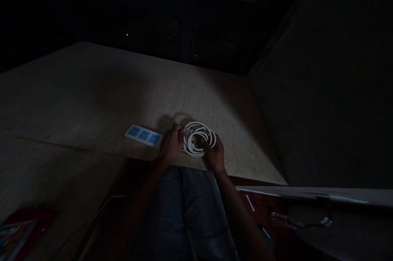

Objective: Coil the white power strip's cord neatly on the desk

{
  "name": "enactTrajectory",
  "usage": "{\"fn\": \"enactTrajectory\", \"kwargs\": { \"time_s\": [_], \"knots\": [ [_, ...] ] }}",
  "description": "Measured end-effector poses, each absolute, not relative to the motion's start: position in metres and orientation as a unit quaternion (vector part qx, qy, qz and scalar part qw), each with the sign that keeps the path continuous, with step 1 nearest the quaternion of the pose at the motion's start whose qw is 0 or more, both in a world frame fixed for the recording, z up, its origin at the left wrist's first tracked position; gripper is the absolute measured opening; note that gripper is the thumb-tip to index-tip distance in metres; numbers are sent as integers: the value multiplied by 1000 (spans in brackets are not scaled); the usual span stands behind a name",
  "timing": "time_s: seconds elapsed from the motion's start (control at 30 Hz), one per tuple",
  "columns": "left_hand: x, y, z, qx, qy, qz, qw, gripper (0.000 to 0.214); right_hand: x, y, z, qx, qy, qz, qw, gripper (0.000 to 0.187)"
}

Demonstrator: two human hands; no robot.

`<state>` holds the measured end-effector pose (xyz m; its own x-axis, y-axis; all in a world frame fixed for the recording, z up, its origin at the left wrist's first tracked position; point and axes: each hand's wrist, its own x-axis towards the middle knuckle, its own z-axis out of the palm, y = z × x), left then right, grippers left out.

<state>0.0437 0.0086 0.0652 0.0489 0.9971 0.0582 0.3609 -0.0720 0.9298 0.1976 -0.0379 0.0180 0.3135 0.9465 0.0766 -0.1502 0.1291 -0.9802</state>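
Observation:
A white cable (199,125), wound into several loops, is held between my two hands just above the near edge of the pale table (172,89). My left hand (174,142) is closed around the left side of the coil. On the right side, my right hand (214,152) grips the loops, its thumb reaching into the middle of the coil. Left of my left hand lies a white power strip (143,135) with three blue socket faces. The cable's ends cannot be made out in the dim light.
A dark wall or panel (325,89) bounds the table on the right, and dark windows (184,15) stand behind it. At lower left lies a red item with a printed cover (18,232). A thin cord (104,205) hangs nearby. Below right, small items and a dark cable (307,225) lie low down.

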Motion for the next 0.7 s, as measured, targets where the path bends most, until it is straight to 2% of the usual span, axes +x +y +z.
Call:
{"fn": "enactTrajectory", "kwargs": {
  "time_s": [0.2, 0.33, 0.53, 0.7],
  "knots": [
    [40, 9, 71, 633, 597, 334, 363, 21, 195, -42, 18, -555, -448, 371, 595, 42],
    [43, 12, 77, 631, 602, 344, 347, 16, 195, -43, 18, -569, -447, 363, 586, 45],
    [45, 23, 58, 517, 611, 363, 477, 26, 195, -42, 15, -579, -453, 351, 580, 42],
    [43, 35, 45, 535, 605, 350, 475, 38, 196, -38, 7, -547, -442, 363, 612, 45]
  ]
}}
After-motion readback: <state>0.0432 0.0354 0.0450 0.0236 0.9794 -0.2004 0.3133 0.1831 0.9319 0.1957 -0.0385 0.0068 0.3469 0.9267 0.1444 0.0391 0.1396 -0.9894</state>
